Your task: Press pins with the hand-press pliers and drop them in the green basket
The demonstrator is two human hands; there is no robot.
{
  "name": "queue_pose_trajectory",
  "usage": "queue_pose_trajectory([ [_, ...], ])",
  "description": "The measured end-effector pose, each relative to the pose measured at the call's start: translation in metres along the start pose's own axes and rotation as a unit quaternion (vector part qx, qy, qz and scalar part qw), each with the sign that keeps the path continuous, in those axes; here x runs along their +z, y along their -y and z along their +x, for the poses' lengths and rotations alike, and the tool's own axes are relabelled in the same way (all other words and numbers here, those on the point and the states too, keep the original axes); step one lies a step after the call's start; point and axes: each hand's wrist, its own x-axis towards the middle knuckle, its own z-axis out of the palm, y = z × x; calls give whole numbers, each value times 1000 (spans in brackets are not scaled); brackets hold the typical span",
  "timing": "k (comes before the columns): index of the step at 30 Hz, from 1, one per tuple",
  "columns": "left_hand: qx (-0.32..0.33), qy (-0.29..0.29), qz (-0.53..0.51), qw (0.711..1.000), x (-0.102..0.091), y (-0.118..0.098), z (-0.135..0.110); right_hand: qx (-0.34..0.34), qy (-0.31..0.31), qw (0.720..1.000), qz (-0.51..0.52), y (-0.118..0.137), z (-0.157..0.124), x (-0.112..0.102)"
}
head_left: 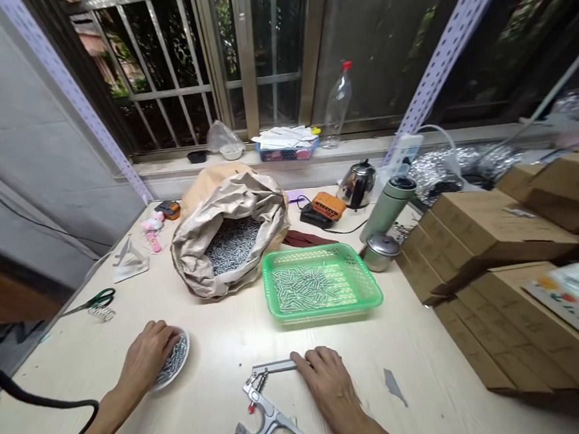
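At the left of the table, my left hand (150, 352) reaches into a white bowl (185, 367) of small silvery metal pins (173, 363). Its fingers are bent together among the pins, and the fingertips are hidden. My right hand (327, 381) lies palm down near the front, fingers curled over the end of the upper handle of silver hand pliers (270, 416). These pliers lie spread apart, with a spring and a red tip near the joint. Beyond the hands stands a green plastic basket (327, 313) with more metal pins. Beside it, a large paper sack (193, 271) is rolled down around similar pieces.
Stacked cardboard boxes (471, 229) line the right side. A green flask (389, 206), a lidded metal pot (381, 251), a kettle (357, 183) and an orange battery (328, 204) stand behind. Scissors (95, 300) lie at left; a grey scrap (394, 387) lies right of my right hand.
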Motion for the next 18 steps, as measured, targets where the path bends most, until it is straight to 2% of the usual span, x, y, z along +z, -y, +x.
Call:
queue_pose_trajectory([
  [2, 3, -11, 3, 1000, 1, 0, 0, 14, -3, 1000, 22, 4, -1, -2],
  [4, 13, -17, 4, 1000, 2, -1, 0, 61, -12, 993, 104, 4, 1, -7],
  [5, 17, -21, 3, 1000, 2, -1, 0, 111, -11, 978, 174, 2, 3, -11],
  [6, 22, -25, 0, 999, 1, -1, -1, 182, -3, 948, 261, -2, 7, -15],
  [7, 26, -30, -4, 999, 1, 0, -1, 269, 11, 895, 355, -8, 13, -21],
  [8, 27, -35, -8, 999, 1, 0, -1, 357, 27, 821, 445, -15, 19, -26],
  [9, 26, -42, -12, 999, 0, 0, -2, 437, 41, 732, 521, -23, 26, -31],
  [10, 24, -50, -14, 998, -1, 0, -3, 498, 47, 646, 577, -31, 34, -36],
  [11, 20, -59, -14, 998, -1, 0, -4, 538, 46, 578, 612, -39, 41, -39],
  [12, 14, -68, -12, 997, -2, -1, -4, 563, 39, 532, 631, -47, 48, -42],
  [13, 7, -77, -9, 997, -3, -2, -5, 577, 32, 505, 641, -53, 55, -43],
  [14, 2, -84, -7, 996, -4, -3, -6, 583, 24, 492, 646, -58, 60, -42],
  [18, 11, -106, -19, 994, -5, -9, -8, 567, -18, 485, 666, -64, 72, -35],
])
